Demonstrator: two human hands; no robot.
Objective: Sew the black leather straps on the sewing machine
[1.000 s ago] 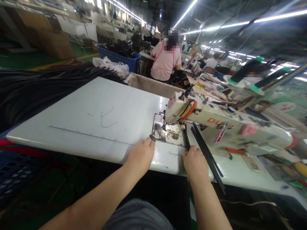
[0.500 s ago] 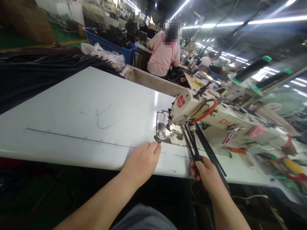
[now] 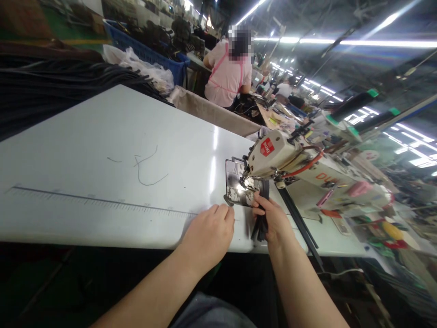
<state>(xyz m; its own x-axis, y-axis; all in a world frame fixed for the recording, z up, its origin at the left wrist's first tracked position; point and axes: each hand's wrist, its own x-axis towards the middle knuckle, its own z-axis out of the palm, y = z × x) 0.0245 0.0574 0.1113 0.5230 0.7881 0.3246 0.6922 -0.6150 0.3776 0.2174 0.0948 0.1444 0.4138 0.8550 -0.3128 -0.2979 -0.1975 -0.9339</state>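
A white sewing machine (image 3: 290, 159) stands on the pale table (image 3: 85, 136), its needle area lit above the metal plate (image 3: 235, 182). My right hand (image 3: 271, 216) is closed around dark strips (image 3: 261, 228) just in front of the plate, at the right of the needle. To its left, my left hand (image 3: 211, 228) rests at the table's front part by the plate's near corner. Its fingers are curled, and whatever they may hold is hidden. More long dark strips (image 3: 300, 218) hang over the table edge right of my right hand.
A heap of black strips (image 3: 61, 95) lies at the far left. Behind the table are a fabric-lined trough (image 3: 211, 111), a blue crate (image 3: 143, 54) and a seated person in pink (image 3: 225, 75). Thread cones (image 3: 355, 107) stand at the right. Loose threads (image 3: 150, 168) lie on the table.
My right hand has moved left and up towards the plate, bringing the dark strips along. My left hand stays near the plate's corner, fingers still curled. The view has shifted slightly.
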